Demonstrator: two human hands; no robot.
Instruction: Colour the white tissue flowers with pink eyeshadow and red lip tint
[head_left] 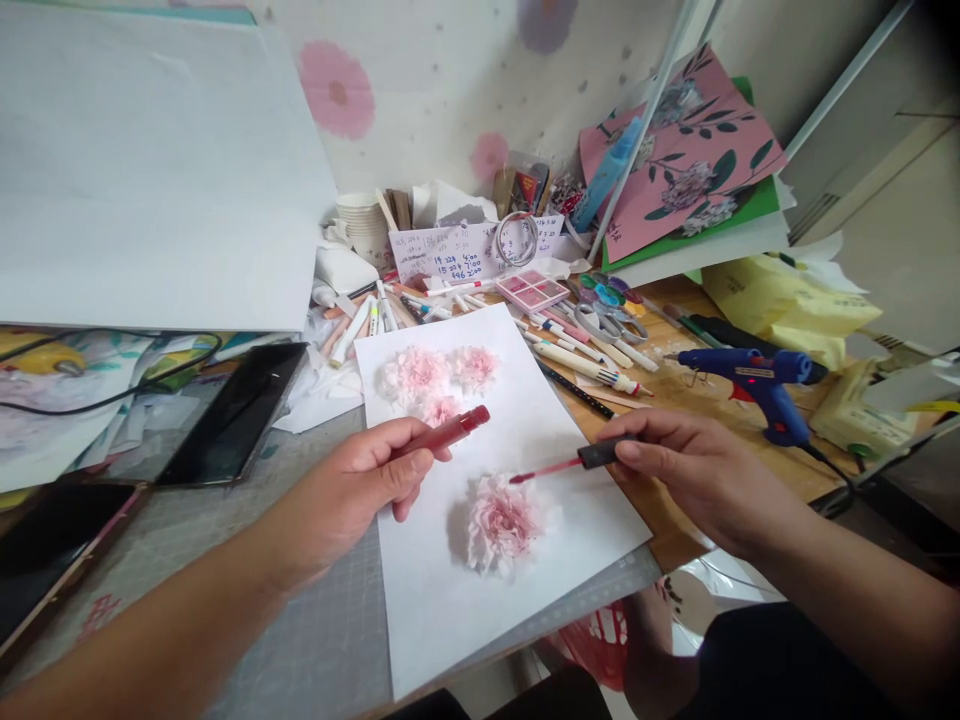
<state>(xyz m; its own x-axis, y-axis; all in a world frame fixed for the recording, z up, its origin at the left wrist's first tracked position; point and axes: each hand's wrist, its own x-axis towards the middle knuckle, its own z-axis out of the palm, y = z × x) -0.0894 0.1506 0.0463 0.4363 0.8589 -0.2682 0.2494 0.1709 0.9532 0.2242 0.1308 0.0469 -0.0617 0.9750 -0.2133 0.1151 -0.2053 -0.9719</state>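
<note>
Between the thumb and fingers of my left hand (382, 470) is an uncapped lip gloss tube (448, 433), dark red, its mouth pointing up and right. My right hand (690, 470) pinches the black cap of the lip gloss applicator (551, 466). The red wand reaches left, and its tip is at the upper edge of a pink-and-white paper flower (504, 525); whether it touches I cannot tell. That flower lies on a white sheet of paper (577, 560). Several similar smaller flowers (420, 372) sit near the sheet's top, one partly behind my left hand.
A blue glue gun (757, 375) lies at the right with its cord. Pens and markers (585, 365), a pink palette (531, 290) and paper cups (364, 222) crowd the back. A dark phone (232, 415) rests at left. Pink floral artwork (694, 150) leans at back right.
</note>
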